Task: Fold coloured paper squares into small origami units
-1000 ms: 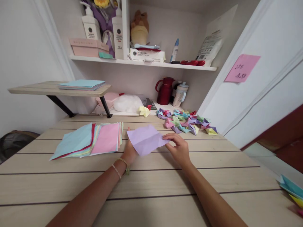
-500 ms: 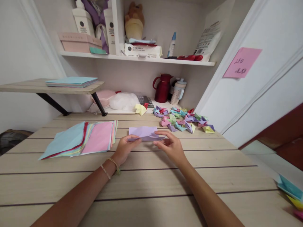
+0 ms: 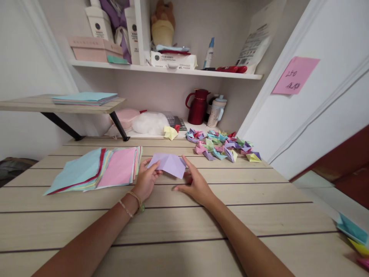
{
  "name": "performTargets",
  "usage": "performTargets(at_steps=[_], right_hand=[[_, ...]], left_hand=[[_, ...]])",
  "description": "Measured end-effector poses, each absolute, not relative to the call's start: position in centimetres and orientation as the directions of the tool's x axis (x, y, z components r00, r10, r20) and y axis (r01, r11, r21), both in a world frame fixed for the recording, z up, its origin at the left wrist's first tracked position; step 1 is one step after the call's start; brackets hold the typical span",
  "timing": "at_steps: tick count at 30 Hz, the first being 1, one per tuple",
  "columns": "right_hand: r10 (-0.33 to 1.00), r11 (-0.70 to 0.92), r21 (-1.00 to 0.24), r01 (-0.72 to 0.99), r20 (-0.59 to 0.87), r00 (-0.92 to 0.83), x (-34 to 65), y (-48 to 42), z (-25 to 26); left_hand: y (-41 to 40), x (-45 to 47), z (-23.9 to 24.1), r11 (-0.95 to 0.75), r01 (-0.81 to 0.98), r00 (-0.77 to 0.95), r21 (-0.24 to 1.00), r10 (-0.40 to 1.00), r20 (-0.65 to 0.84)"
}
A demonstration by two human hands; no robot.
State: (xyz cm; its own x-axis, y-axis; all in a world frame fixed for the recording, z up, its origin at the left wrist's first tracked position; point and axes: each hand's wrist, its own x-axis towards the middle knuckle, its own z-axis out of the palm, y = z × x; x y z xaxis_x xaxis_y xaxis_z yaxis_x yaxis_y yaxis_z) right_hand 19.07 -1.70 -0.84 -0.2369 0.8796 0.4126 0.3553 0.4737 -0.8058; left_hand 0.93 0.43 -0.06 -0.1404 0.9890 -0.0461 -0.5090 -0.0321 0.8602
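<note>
Leftward, nearer the paper stack [image 3: 118, 168], the right hand [image 3: 197, 186] has shifted since a moment ago: spread open now, thumb clear, forefinger at the edge of the purple sheet [image 3: 168, 163], perhaps guarding its tilt. And the left hand [image 3: 145, 181], just right of the stack, pinches that sheet's left end, thumb on top, presumably steadying the crease! Farther out, beyond the stack and well right of it, folded pieces [image 3: 230, 144] cluster, likely parked clear of the hands.

The held paper [image 3: 169, 163] is lilac, the jug [image 3: 198, 107] dark red, the tabletop [image 3: 161, 227] dark-striped beige.
</note>
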Motion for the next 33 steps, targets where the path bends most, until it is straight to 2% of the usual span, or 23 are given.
performTargets(at_steps=[5, 10, 13, 18, 22, 26, 29, 33], right_hand=[[0.894, 0.358, -0.909, 0.212, 0.269, -0.358, 19.2, -1.2, -1.2], [0.926, 0.274, -0.957, -0.099, 0.290, -0.239, 19.5, -0.9, -0.6], [0.954, 0.197, -0.961, -0.193, 0.233, -0.188, 19.5, -0.8, -0.3], [0.980, 0.181, -0.958, -0.223, 0.194, -0.037, 19.6, -0.4, -0.9], [0.984, 0.170, -0.969, -0.177, 0.176, -0.020, 19.6, -0.2, -1.4], [0.978, 0.186, -0.980, -0.071, 0.191, -0.080, 19.3, -0.5, -1.2], [0.974, 0.211, -0.976, -0.058, 0.215, -0.070, 19.1, -0.8, -0.8], [0.970, 0.236, -0.965, -0.118, 0.241, -0.029, 19.1, -0.6, -0.6]], left_hand=[[0.4, 1.1, -0.1, -0.037, -0.455, -0.124, 0.890, 0.992, -0.023], [0.4, 1.2, -0.5, -0.047, -0.386, -0.127, 0.921, 0.992, -0.003], [0.3, 1.3, -0.6, -0.080, -0.282, -0.108, 0.956, 0.993, 0.051], [-0.1, 1.6, -0.1, -0.100, -0.311, -0.082, 0.945, 0.994, 0.078], [-0.5, 1.7, 0.2, -0.089, -0.307, 0.045, 0.947, 0.993, 0.108], [-0.6, 1.7, 0.1, -0.102, -0.207, 0.178, 0.973, 0.974, 0.140], [-0.5, 1.6, -0.2, -0.109, -0.096, 0.254, 0.989, 0.958, 0.130], [-0.3, 1.3, -0.4, -0.131, 0.002, 0.188, 0.991, 0.974, 0.128]])
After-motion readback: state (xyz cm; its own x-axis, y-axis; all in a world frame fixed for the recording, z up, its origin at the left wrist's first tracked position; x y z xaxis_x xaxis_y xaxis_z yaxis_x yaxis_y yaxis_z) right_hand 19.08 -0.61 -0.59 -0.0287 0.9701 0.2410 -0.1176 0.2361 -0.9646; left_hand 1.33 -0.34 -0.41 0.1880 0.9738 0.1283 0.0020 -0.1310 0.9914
